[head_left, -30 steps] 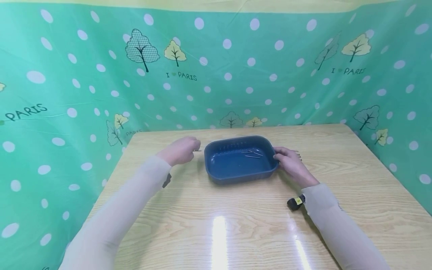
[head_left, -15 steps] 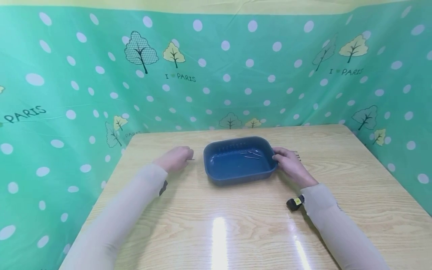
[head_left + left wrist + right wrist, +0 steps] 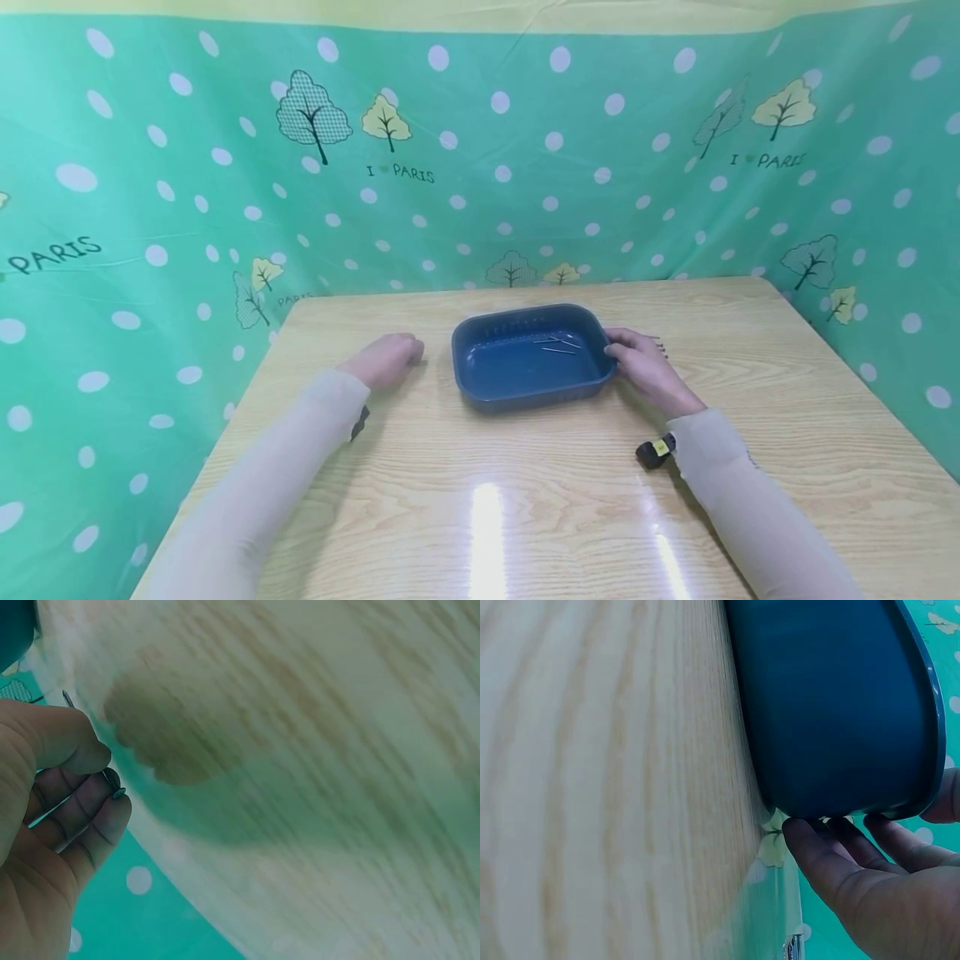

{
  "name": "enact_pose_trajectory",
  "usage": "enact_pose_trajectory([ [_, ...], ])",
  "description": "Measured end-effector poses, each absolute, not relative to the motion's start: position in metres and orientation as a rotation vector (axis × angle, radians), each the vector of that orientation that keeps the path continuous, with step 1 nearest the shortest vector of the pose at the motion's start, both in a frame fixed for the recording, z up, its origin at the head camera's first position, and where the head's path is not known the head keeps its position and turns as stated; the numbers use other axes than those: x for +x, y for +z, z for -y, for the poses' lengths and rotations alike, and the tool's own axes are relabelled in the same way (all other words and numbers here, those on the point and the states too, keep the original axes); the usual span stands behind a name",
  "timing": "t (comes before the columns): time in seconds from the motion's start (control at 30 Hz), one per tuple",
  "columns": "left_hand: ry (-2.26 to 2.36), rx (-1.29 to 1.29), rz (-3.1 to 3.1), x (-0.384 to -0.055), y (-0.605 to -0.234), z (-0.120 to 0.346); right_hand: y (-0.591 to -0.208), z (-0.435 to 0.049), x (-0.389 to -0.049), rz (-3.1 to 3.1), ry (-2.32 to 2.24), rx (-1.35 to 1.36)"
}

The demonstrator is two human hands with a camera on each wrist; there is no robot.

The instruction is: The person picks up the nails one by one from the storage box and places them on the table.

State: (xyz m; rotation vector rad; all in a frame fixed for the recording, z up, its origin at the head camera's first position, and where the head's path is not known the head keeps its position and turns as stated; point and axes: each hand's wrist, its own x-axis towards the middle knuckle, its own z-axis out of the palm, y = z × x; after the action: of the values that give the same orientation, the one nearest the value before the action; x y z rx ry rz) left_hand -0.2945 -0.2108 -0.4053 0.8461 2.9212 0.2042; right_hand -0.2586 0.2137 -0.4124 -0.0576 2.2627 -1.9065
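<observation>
My left hand [image 3: 384, 360] is over the table, left of the blue plastic basket [image 3: 525, 398] and apart from it. In the left wrist view its thumb and fingers pinch a thin metal nail [image 3: 118, 793]; the point sticks out past the thumb and the head shows by the fingertips. Whether it is a single nail I cannot tell. My right hand [image 3: 648, 367] grips the basket's right end, thumb at the rim and fingers against the outer wall [image 3: 840, 712]. Several nails [image 3: 558, 350] lie loose on the basket floor, toward its right side.
Just beyond the right hand, several thin metal pieces [image 3: 663, 348] lie on the wooden table [image 3: 570, 500], partly hidden. A green dotted curtain [image 3: 450, 167] hangs behind the table and along both sides. A black wrist camera [image 3: 654, 452] hangs under the right sleeve.
My left hand has drawn back left and toward me, away from the basket. The nail tip seen earlier in the head view is now barely visible there. Right hand and basket stay put.
</observation>
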Motion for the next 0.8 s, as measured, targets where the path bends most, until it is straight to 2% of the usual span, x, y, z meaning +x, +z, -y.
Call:
enact_pose_trajectory([
  [0.8,0.17,0.9,-2.932,-0.2948,-0.4111,0.2103,-0.4127,-0.2152,-0.259,-2.27,-1.898,-0.055],
])
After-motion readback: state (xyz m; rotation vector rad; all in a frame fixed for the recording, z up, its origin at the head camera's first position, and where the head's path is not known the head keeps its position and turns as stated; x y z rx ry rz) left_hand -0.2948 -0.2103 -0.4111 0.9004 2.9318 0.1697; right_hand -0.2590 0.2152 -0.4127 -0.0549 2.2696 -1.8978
